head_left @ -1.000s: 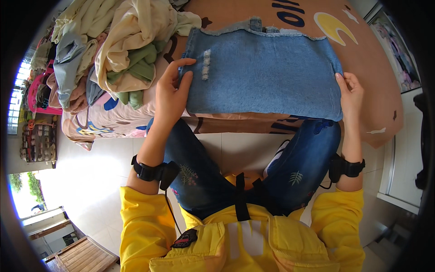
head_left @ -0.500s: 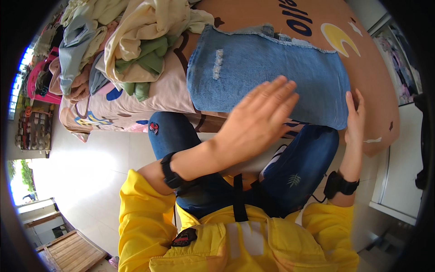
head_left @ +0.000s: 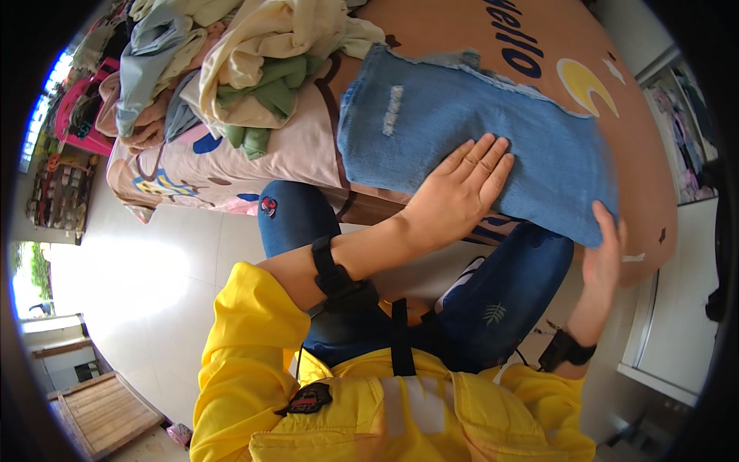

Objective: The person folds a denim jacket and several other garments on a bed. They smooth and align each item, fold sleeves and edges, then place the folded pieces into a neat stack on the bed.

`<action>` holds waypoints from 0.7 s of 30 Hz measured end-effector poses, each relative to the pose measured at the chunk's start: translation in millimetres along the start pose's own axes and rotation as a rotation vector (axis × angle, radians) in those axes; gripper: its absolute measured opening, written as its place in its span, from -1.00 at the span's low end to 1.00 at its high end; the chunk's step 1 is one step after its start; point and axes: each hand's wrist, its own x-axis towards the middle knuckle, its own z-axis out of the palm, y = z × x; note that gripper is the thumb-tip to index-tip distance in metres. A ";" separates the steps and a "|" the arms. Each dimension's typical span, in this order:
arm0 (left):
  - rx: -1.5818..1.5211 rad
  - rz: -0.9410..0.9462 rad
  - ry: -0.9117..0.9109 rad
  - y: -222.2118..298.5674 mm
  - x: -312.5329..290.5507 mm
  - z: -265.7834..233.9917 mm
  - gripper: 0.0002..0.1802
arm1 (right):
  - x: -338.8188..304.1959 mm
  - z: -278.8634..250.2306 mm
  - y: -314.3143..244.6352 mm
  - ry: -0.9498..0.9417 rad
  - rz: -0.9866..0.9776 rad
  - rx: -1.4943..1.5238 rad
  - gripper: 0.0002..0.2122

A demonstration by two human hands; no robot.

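A folded light-blue denim garment (head_left: 454, 96) lies near the edge of the bed, with frayed edges and a worn white patch. My left hand (head_left: 466, 181) is spread flat on its near middle, fingers stretched out and touching the cloth. At the garment's near right corner is my right hand (head_left: 604, 246), its thumb over the denim and the other fingers partly hidden by the edge. That corner is slightly smeared by motion.
A heap of cream, green and pale blue clothes (head_left: 254, 54) lies on the bed at the left. The patterned bedsheet (head_left: 647, 162) reaches past the denim at right. White cabinets (head_left: 685, 292) stand at the far right. My knees (head_left: 296, 219) are close to the bed's edge.
My left hand has settled flat on the denim. My right hand has moved down along the right edge to the near corner. The whole view has turned slightly.
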 end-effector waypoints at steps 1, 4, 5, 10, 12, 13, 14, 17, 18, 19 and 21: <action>-0.037 -0.004 0.010 1.3 0.0 -0.9 -0.02 | -5.4 3.5 -10.1 -0.023 -0.150 0.044 -0.46; -0.567 -0.098 0.093 4.9 -1.9 -7.4 0.03 | -21.9 24.7 -30.3 -0.143 -0.278 0.237 -0.47; -0.871 -0.184 0.064 1.1 -4.8 -12.9 0.10 | -25.7 41.3 -25.8 -0.182 -0.303 0.226 -0.47; -1.840 -0.775 0.603 -20.2 -20.1 -56.1 0.07 | -42.5 132.1 4.3 -0.744 -0.782 -0.217 -0.32; -1.910 -0.846 0.558 -41.9 -33.0 -82.5 -0.14 | -49.7 157.7 15.4 -0.581 -1.147 -0.779 -0.27; -1.817 -0.959 0.514 -47.4 -35.4 -89.0 -0.22 | -54.2 165.7 20.5 -0.622 -1.126 -0.836 -0.25; -1.692 -1.165 0.490 -51.7 -37.7 -93.3 -0.27 | -56.5 169.1 24.0 -0.623 -1.182 -0.838 -0.25; -1.535 -1.106 0.449 -51.2 -46.8 -97.3 -0.26 | -60.8 166.5 34.5 -0.651 -1.244 -0.935 -0.24; -1.384 -1.004 0.420 -52.1 -47.3 -96.2 -0.23 | -61.9 163.8 37.9 -0.642 -1.231 -0.959 -0.23; -1.246 -0.887 0.374 -54.5 -46.9 -94.8 -0.20 | -63.2 161.5 40.9 -0.635 -1.233 -0.984 -0.22; -1.072 -0.809 0.259 -60.7 -45.0 -92.9 -0.14 | -64.2 158.5 41.5 -0.643 -1.234 -0.983 -0.26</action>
